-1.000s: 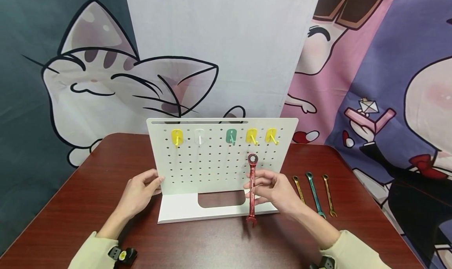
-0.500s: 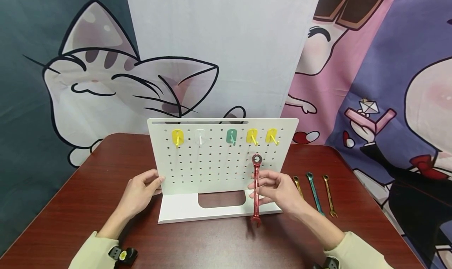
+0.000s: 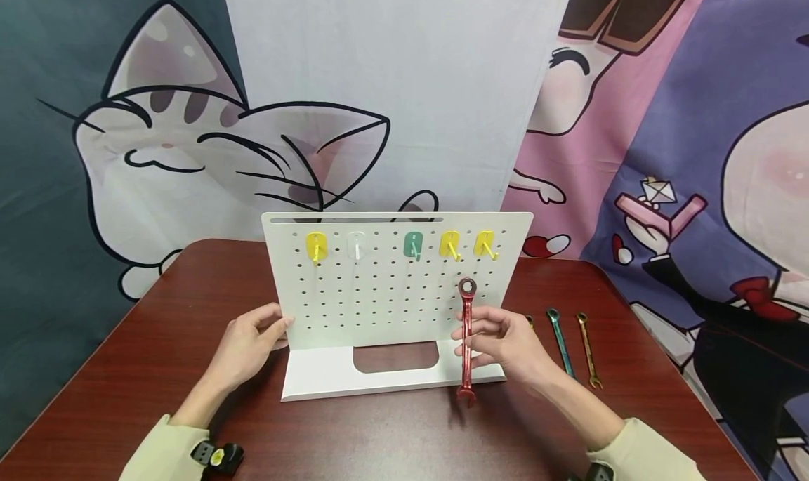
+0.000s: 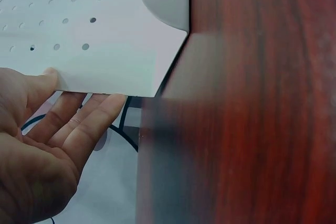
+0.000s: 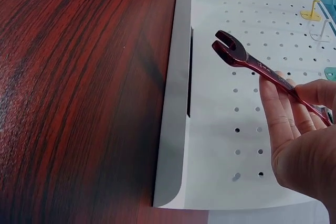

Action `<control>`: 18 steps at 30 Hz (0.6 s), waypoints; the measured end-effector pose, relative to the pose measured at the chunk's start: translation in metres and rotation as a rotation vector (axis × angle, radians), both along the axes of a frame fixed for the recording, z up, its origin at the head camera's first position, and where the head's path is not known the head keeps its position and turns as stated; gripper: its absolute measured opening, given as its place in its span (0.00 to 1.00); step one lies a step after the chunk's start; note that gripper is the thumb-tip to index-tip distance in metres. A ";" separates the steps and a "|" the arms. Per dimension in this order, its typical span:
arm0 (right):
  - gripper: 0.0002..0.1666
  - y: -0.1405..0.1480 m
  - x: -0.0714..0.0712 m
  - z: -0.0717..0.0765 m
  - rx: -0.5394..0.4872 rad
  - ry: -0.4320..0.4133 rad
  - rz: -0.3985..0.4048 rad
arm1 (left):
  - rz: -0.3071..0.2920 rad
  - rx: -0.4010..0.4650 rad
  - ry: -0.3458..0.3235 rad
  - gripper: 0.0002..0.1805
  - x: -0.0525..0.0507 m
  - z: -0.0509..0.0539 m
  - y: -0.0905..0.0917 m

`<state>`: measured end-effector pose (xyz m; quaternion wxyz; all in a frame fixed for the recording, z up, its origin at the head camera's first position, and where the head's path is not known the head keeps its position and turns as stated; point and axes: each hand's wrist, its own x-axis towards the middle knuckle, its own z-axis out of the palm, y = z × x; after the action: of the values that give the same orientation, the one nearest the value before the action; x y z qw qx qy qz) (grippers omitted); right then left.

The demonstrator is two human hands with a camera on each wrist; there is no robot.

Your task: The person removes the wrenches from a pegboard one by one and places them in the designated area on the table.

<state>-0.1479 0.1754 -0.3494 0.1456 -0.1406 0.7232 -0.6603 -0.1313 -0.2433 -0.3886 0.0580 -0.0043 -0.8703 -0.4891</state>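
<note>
My left hand [image 3: 248,345] grips the left edge of a white pegboard [image 3: 379,295], thumb on its front face and fingers at the edge and behind, as the left wrist view shows. A red combination wrench [image 3: 467,326] is pinched between the thumb and fingers of my right hand [image 3: 508,340], held upright before the board's lower right part. Its ring end points up and its open end [image 5: 231,48] down. Along the top of the board sit a yellow hook [image 3: 317,248], a clear hook [image 3: 357,246], a green hook [image 3: 413,245] and two more yellow hooks at the right.
Right of the board, a teal wrench [image 3: 560,342] and a gold wrench [image 3: 588,351] lie on the dark red table [image 3: 379,439]. Another gold wrench [image 3: 529,321] is mostly hidden behind my right hand. A printed cloth [image 3: 404,102] hangs behind the table.
My right hand has moved slightly to the right with the red wrench, covering more of the nearest gold wrench. The left hand keeps its place on the board.
</note>
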 end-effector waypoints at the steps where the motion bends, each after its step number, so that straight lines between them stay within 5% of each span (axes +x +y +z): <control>1: 0.26 0.001 0.000 0.000 0.001 0.000 -0.002 | 0.000 0.000 0.001 0.05 0.000 0.000 0.000; 18: 0.28 0.014 0.001 -0.002 0.011 0.013 -0.051 | -0.006 0.007 0.003 0.05 0.000 0.000 0.000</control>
<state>-0.1471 0.1892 -0.3515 0.1244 -0.1256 0.7310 -0.6591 -0.1315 -0.2431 -0.3882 0.0577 -0.0077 -0.8685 -0.4922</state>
